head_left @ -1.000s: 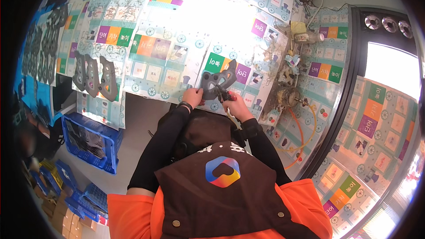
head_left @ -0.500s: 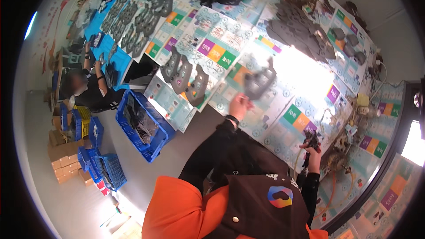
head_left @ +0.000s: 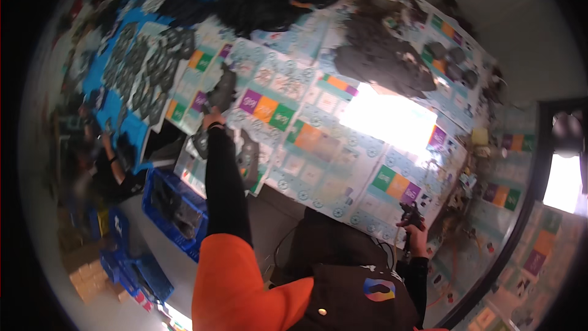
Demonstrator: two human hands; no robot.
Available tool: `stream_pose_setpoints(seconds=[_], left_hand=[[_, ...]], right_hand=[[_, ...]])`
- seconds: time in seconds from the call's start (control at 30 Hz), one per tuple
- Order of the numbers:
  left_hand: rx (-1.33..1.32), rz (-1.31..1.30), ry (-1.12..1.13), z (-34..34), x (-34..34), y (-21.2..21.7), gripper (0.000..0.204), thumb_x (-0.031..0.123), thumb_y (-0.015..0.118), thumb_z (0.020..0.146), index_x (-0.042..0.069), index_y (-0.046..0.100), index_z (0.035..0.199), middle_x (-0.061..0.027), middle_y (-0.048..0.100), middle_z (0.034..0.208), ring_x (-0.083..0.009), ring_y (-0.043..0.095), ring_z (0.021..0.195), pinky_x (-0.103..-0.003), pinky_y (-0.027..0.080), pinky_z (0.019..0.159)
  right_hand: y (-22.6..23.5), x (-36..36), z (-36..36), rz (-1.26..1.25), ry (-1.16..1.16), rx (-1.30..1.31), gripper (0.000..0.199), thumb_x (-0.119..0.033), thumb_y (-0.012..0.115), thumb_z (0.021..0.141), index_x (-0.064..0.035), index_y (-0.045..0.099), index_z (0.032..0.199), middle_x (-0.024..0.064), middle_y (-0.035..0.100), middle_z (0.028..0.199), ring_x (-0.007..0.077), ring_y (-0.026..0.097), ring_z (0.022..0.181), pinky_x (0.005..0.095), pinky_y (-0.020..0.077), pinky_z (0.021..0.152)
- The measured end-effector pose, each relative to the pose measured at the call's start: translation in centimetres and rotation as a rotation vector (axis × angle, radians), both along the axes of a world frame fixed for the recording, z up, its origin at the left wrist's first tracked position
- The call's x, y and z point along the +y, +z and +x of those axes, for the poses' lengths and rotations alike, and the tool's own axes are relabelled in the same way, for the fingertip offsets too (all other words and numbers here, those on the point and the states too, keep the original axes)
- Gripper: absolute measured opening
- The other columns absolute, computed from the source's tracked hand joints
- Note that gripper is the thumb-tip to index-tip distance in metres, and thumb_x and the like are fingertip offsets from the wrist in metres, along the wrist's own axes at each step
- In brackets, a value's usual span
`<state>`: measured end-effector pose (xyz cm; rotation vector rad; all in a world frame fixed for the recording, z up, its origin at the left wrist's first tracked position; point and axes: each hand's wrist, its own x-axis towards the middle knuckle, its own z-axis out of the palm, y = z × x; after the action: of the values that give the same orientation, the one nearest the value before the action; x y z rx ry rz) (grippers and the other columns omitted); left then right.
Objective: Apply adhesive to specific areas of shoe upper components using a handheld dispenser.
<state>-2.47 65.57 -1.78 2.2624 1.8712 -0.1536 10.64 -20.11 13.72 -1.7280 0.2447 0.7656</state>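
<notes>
Nearest, at the right, the right hand (head_left: 418,240) stays low by the near edge of the table (head_left: 318,165), fingers wrapped tight around a small dark tool (head_left: 409,214) that stands up from the fist; whether it is a driver or a glue gun I cannot tell; further out and to the left, the left arm in its black sleeve stretches across the table and the left hand (head_left: 212,120) pinches a flat dark grey moulded piece (head_left: 222,91), closed on its near edge, the piece lying over the patterned paper sheets (head_left: 288,116) beside the purple, orange and green squares; to do this well the piece wants laying flat and clear of its neighbours, released only once it rests on the paper, with the tool kept upright and away from the sheets meanwhile; just near the wrist more dark pieces (head_left: 248,158) lie on the paper, and a blue crate (head_left: 174,205) sits on the floor below; beyond, rows of similar pieces (head_left: 147,67) cover the far left; against half a second ago the left hand has travelled further left, carrying the piece away from the bright patch, while the right hand keeps its place.
</notes>
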Motion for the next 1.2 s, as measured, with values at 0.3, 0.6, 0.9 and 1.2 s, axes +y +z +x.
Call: stream_pose_setpoints(seconds=[0.3,0.6,0.9,1.2], left_hand=[[-0.758,-0.3,-0.351,28.3,-26.9,-4.5,0.064,0.05,0.078,0.082,-0.004,0.064,0.115,-0.0174,0.074,0.091,-0.0356,0.07,0.094,-0.043,0.054,0.087],[-0.139,-0.089,-0.574,45.6,-33.4,5.6,0.107,0.046,0.089,0.073,0.005,0.031,0.152,-0.0173,0.044,0.15,-0.0351,0.045,0.137,-0.047,0.044,0.11],[-0.459,-0.609,-0.536,39.8,-32.3,2.3,0.035,0.034,0.072,0.09,-0.001,0.071,0.097,-0.0159,0.073,0.08,-0.0305,0.075,0.072,-0.042,0.058,0.065],[-0.811,-1.422,-0.047,10.6,-53.4,6.4,0.014,0.018,0.063,0.101,0.004,0.063,0.104,-0.0043,0.068,0.084,-0.0167,0.073,0.066,-0.023,0.054,0.053]], right_hand=[[4.5,3.0,0.7,-0.083,-0.129,0.083,0.037,0.0,0.054,0.076,-0.0002,0.062,0.112,0.0097,0.074,0.097,0.0177,0.071,0.091,0.0263,0.05,0.053],[6.6,-0.3,-3.7,-0.123,-0.352,-0.033,0.039,-0.002,0.056,0.074,0.0028,0.061,0.112,0.0114,0.074,0.091,0.0149,0.067,0.078,0.025,0.0508,0.058],[4.0,-2.5,-4.4,-0.067,-0.375,0.102,0.041,0.003,0.058,0.079,-0.0006,0.062,0.12,0.0099,0.073,0.095,0.0106,0.058,0.061,0.0237,0.043,0.049],[3.8,-1.0,1.4,0.009,-0.054,0.076,0.041,0.002,0.056,0.08,-0.0024,0.061,0.121,0.006,0.071,0.093,0.0113,0.065,0.08,0.023,0.0441,0.05]])
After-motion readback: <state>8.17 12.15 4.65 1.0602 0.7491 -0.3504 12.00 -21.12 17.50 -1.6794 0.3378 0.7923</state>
